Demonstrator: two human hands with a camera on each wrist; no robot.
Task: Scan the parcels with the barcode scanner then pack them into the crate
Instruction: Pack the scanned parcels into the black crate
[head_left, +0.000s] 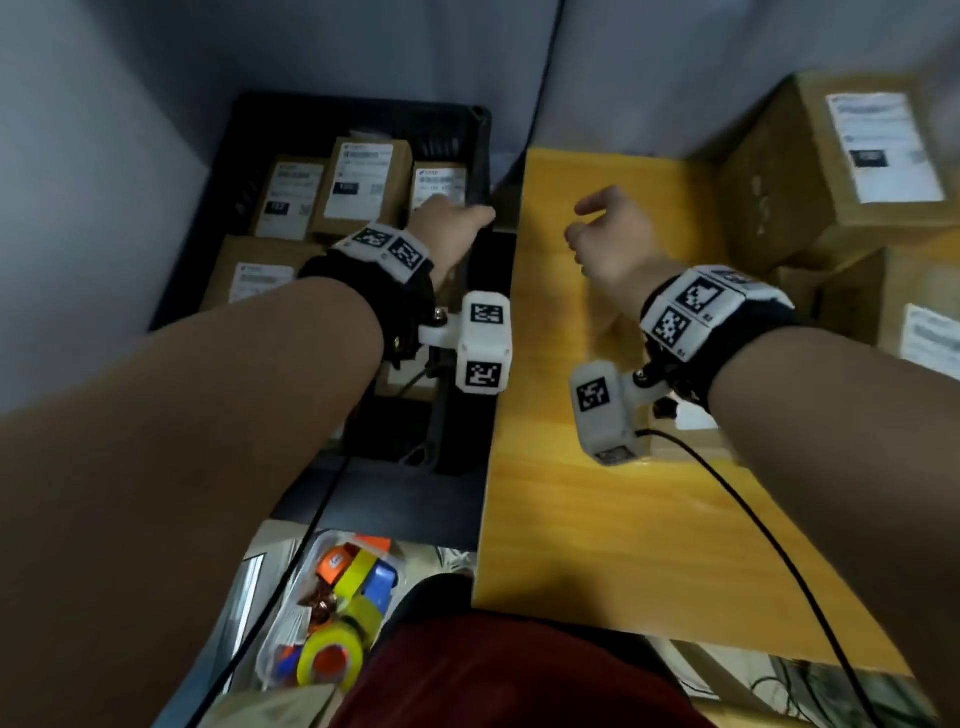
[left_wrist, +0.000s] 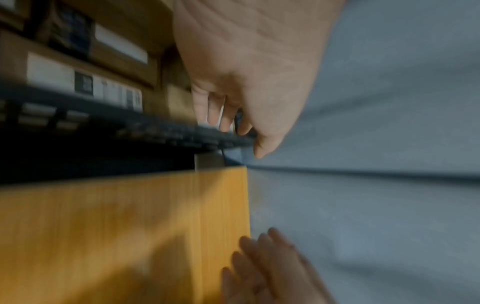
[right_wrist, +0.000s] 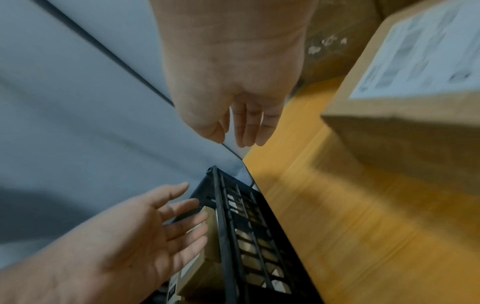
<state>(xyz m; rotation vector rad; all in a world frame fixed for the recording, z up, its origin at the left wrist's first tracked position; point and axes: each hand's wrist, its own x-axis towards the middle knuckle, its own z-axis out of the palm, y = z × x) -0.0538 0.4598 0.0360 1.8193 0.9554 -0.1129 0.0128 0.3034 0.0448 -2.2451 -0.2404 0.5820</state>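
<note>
A black crate (head_left: 363, 104) stands left of the yellow table (head_left: 597, 519) and holds several labelled cardboard parcels (head_left: 363, 176). My left hand (head_left: 457, 218) hovers at the crate's right rim, beside the rightmost parcel (head_left: 439, 184). In the right wrist view that left hand (right_wrist: 166, 222) is spread flat against the crate wall (right_wrist: 246, 236) and holds nothing. My right hand (head_left: 602, 228) hangs over the table with loosely curled fingers (right_wrist: 246, 127), empty. Two bigger parcels (head_left: 841, 156) sit on the table's right side. No scanner shows in any view.
A clear tub of tape rolls (head_left: 337, 613) lies on the floor near my legs. A black cable (head_left: 540, 78) runs down the grey wall behind the table. Another cable (head_left: 753, 519) trails from my right wrist across the tabletop.
</note>
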